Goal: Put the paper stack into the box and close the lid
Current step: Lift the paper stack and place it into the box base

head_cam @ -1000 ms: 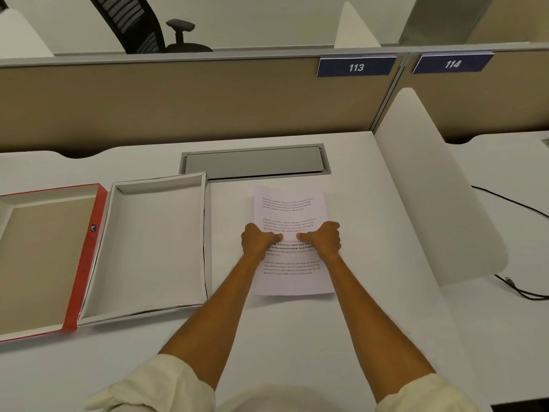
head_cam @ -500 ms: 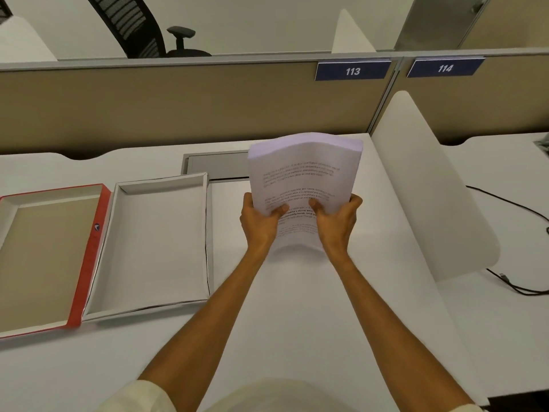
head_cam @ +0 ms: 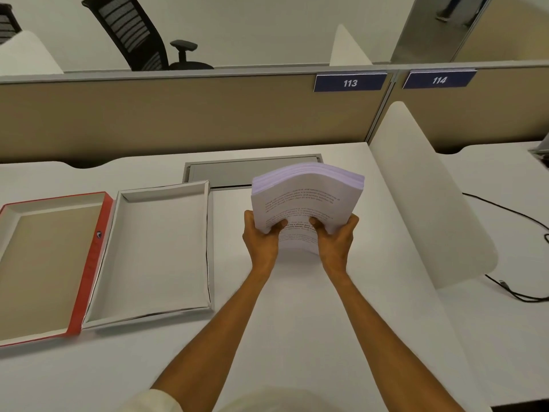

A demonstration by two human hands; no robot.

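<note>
White office desk (head_cam: 297,337) is filling the frame, where the left hand (head_cam: 261,237) and right hand (head_cam: 335,237) are clamping a thick, bowing white paper stack (head_cam: 306,200) at centre, needing level carrying leftward into the open white cardboard box (head_cam: 157,251).

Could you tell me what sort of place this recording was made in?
Most likely an open-plan office: numbered partition signs 113 and 114, a black swivel chair behind the divider, and white desks.
</note>
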